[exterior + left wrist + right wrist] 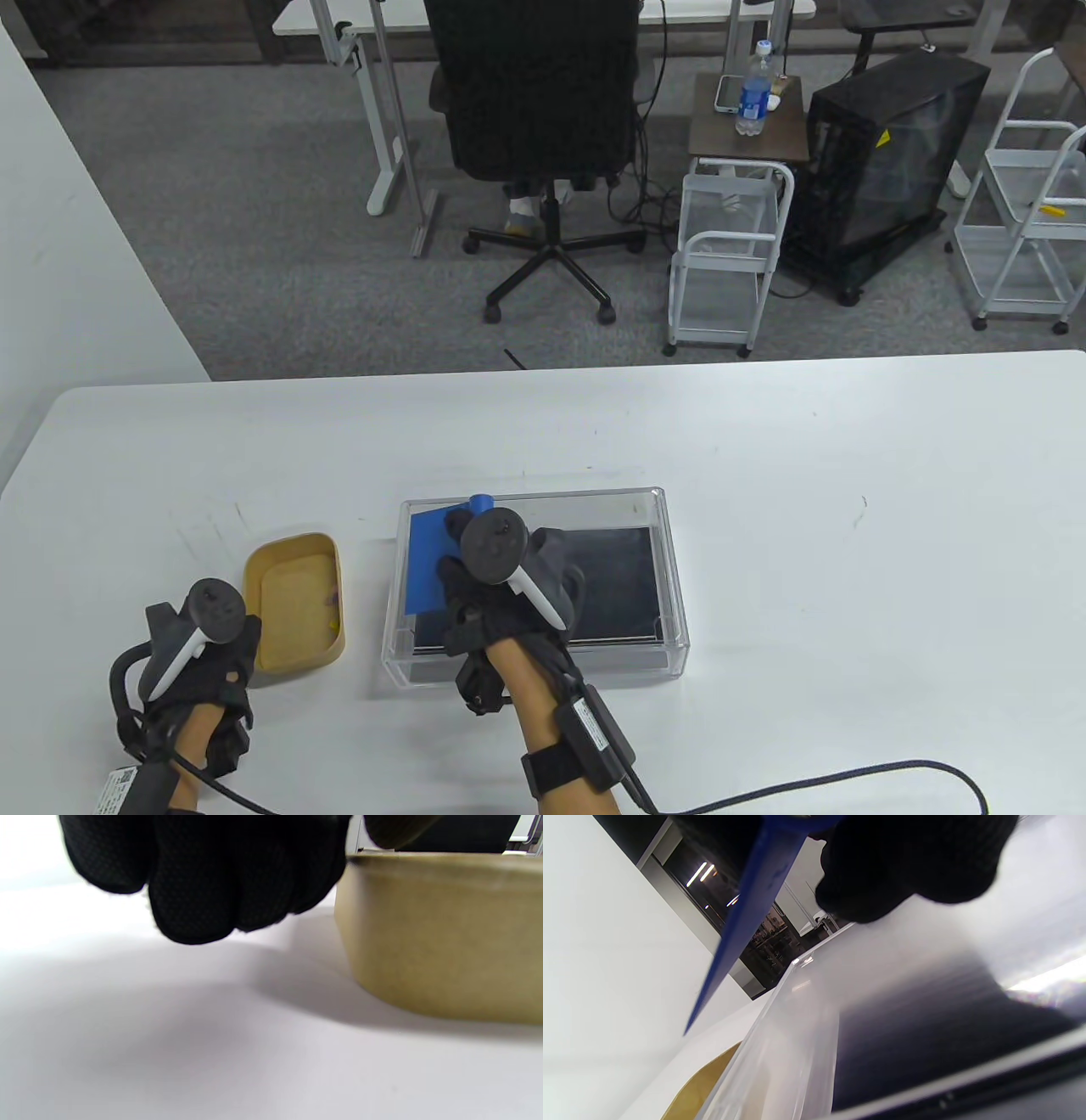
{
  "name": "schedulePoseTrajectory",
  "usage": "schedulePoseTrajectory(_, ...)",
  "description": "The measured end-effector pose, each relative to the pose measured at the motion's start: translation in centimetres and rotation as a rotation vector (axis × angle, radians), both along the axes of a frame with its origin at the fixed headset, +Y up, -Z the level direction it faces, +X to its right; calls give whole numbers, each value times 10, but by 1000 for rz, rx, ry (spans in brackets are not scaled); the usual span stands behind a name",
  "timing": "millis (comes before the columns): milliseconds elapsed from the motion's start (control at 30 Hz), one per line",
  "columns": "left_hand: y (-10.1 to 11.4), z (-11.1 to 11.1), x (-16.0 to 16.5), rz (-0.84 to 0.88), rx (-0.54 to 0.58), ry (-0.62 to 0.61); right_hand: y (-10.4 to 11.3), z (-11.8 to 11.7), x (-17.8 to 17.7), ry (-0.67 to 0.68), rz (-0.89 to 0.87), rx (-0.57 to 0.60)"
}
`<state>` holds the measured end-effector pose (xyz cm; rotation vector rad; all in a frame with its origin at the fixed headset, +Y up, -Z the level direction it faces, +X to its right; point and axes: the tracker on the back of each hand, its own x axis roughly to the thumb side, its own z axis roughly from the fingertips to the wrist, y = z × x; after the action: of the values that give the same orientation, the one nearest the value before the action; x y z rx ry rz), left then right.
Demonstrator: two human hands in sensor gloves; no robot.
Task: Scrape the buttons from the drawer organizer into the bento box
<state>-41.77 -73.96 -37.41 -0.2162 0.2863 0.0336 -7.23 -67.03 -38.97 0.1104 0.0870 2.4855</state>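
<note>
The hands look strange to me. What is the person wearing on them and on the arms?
Both the left hand and right hand wear black knit gloves with a fine dotted texture. A dark round tracker with a white handle is strapped to the back of each. The forearms are bare, without sleeves. The right forearm carries a black box on a strap with a black braided cable; the left has black cables and a white label.

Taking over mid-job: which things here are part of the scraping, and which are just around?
In the job: clear drawer organizer, tan bento box, blue scraper held by right hand, left hand.

Just around: office chair, water bottle, white carts.
</note>
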Motion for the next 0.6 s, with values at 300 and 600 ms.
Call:
schedulePoseTrajectory(300, 31, 24, 40, -106, 124, -148, 11, 6, 30, -53, -13, 88)
schedulePoseTrajectory(600, 46, 48, 80, -154, 329, -360, 17, 26, 81, -119, -6, 202)
